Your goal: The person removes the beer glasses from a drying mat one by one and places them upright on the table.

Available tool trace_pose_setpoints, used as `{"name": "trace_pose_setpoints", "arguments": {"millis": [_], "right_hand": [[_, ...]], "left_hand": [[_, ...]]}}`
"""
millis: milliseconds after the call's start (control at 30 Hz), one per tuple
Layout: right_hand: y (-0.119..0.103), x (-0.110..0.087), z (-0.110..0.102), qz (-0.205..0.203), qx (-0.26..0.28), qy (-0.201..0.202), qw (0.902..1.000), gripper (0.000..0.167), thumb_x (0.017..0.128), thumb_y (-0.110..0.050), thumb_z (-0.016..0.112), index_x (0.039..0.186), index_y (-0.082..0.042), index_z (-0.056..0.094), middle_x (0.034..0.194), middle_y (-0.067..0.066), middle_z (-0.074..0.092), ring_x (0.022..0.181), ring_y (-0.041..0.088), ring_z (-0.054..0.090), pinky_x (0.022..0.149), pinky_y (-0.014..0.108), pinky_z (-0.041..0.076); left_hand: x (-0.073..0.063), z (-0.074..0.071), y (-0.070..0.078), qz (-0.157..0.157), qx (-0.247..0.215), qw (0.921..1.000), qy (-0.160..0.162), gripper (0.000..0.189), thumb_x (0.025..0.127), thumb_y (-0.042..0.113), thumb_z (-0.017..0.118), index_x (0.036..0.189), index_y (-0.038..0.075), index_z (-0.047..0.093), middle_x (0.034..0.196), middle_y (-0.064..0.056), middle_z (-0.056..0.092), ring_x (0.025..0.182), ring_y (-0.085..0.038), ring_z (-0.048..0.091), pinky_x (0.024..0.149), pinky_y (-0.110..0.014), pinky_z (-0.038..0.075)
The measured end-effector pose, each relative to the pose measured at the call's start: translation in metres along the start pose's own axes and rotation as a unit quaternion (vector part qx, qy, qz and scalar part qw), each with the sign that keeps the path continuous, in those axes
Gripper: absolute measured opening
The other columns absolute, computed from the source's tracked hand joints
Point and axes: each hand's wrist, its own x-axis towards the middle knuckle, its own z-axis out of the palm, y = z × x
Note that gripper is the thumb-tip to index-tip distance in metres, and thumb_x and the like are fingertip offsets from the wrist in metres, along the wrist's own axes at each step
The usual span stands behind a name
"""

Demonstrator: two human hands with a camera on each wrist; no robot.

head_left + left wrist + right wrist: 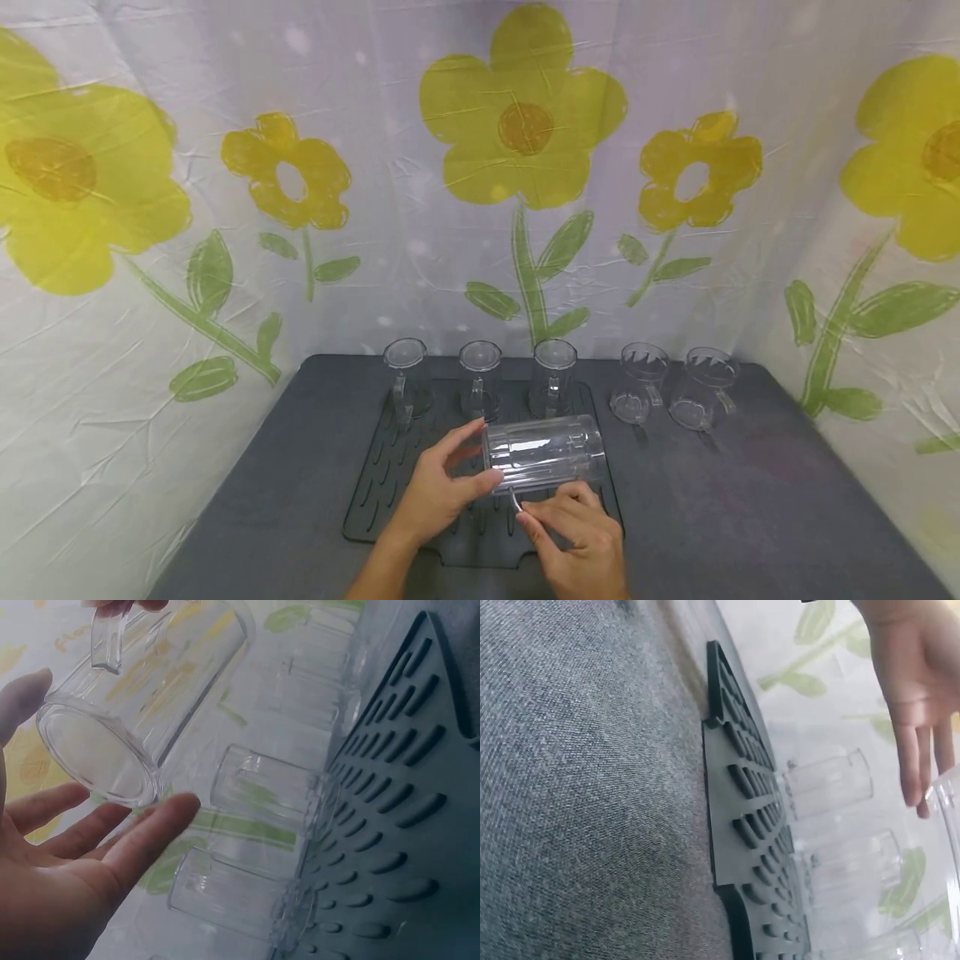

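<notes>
A clear mug is held on its side above the dark drying mat. My right hand pinches its handle between thumb and fingers. At the mug's left end is my left hand, its fingers spread and loosely bent around the round edge. The left wrist view shows the left thumb right at that edge, with the other fingers reaching below it. Most of the right hand is outside the right wrist view, where only the mug's edge appears.
Three clear mugs stand in a row along the mat's back part. Two more clear cups with flared tops stand on the grey table to the right. A flower-printed curtain hangs behind and at both sides.
</notes>
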Motion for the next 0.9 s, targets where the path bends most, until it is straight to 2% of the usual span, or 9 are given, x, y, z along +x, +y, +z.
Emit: {"name": "trace_pose_setpoints", "arguments": {"millis": [167,367,500,567,600,667,767,833,900], "right_hand": [[0.003,-0.002,-0.001,-0.003,0.004,-0.013,0.9999,0.025,0.091,-0.024,0.071,0.083,-0.001,0.076,0.076,-0.001,0.07,0.07,0.014,0.056,0.067,0.018,0.047],[0.002,0.002,-0.008,0.023,0.0,-0.051,0.9984,0.025,0.091,-0.027,0.069,0.092,-0.003,0.076,0.086,0.0,0.07,0.079,0.015,0.055,0.07,0.014,0.046],[0.001,0.004,-0.015,0.058,-0.021,0.003,0.9981,0.024,0.085,-0.017,0.077,0.102,0.0,0.073,0.096,0.007,0.067,0.088,0.02,0.057,0.081,0.018,0.047],[-0.002,0.005,-0.02,0.129,-0.031,0.046,0.9901,0.031,0.081,-0.007,0.078,0.109,0.002,0.068,0.1,0.01,0.065,0.09,0.02,0.057,0.08,0.018,0.046],[-0.003,0.006,-0.021,0.18,-0.03,0.064,0.9811,0.036,0.08,-0.004,0.078,0.114,0.002,0.064,0.101,0.01,0.063,0.091,0.019,0.056,0.079,0.018,0.046],[-0.008,0.006,-0.024,0.301,-0.016,0.08,0.9502,0.043,0.083,-0.002,0.075,0.121,0.001,0.056,0.102,0.01,0.061,0.09,0.016,0.055,0.076,0.018,0.045],[-0.013,0.005,-0.022,0.459,0.034,0.066,0.8854,0.039,0.093,-0.012,0.067,0.125,0.001,0.049,0.102,0.009,0.06,0.087,0.013,0.056,0.07,0.019,0.049],[-0.016,0.003,-0.019,0.514,0.084,0.038,0.8526,0.038,0.097,-0.019,0.062,0.123,0.005,0.048,0.101,0.012,0.061,0.086,0.017,0.058,0.069,0.025,0.053],[-0.018,0.002,-0.015,0.548,0.145,0.024,0.8231,0.038,0.099,-0.023,0.058,0.119,0.008,0.05,0.101,0.015,0.062,0.087,0.022,0.059,0.07,0.032,0.056]], "left_hand": [[0.0,0.001,-0.001,0.0,0.004,0.9999,0.014,0.062,0.084,0.011,0.077,0.139,0.005,0.05,0.136,-0.014,0.049,0.117,-0.041,0.051,0.08,-0.036,0.056],[0.001,0.002,-0.003,-0.006,0.011,0.9991,0.04,0.058,0.08,0.01,0.08,0.133,0.006,0.056,0.127,-0.013,0.055,0.111,-0.037,0.056,0.072,-0.035,0.058],[0.0,0.002,-0.003,-0.014,0.008,0.9988,0.045,0.057,0.08,0.012,0.08,0.132,0.006,0.057,0.127,-0.014,0.055,0.111,-0.037,0.056,0.072,-0.036,0.058],[0.0,0.002,-0.002,-0.017,0.008,0.9986,0.049,0.057,0.08,0.013,0.08,0.132,0.007,0.057,0.127,-0.015,0.055,0.112,-0.037,0.055,0.073,-0.036,0.058],[0.0,0.002,-0.002,-0.019,0.009,0.9985,0.05,0.057,0.08,0.014,0.08,0.132,0.007,0.057,0.128,-0.015,0.054,0.113,-0.037,0.054,0.074,-0.036,0.058],[-0.001,0.001,-0.001,-0.019,0.009,0.9984,0.053,0.057,0.081,0.015,0.08,0.132,0.006,0.056,0.128,-0.015,0.054,0.114,-0.037,0.053,0.074,-0.035,0.058],[-0.001,0.001,0.0,-0.021,0.001,0.9982,0.057,0.057,0.081,0.013,0.08,0.132,0.006,0.056,0.128,-0.015,0.053,0.114,-0.037,0.053,0.074,-0.036,0.058],[-0.001,0.002,0.0,-0.021,-0.005,0.9979,0.061,0.057,0.08,0.012,0.08,0.132,0.005,0.056,0.127,-0.016,0.054,0.113,-0.037,0.054,0.073,-0.036,0.058],[-0.001,0.004,0.001,-0.022,-0.005,0.9977,0.065,0.058,0.08,0.012,0.081,0.132,0.005,0.056,0.126,-0.016,0.054,0.113,-0.036,0.055,0.073,-0.036,0.058]]}}
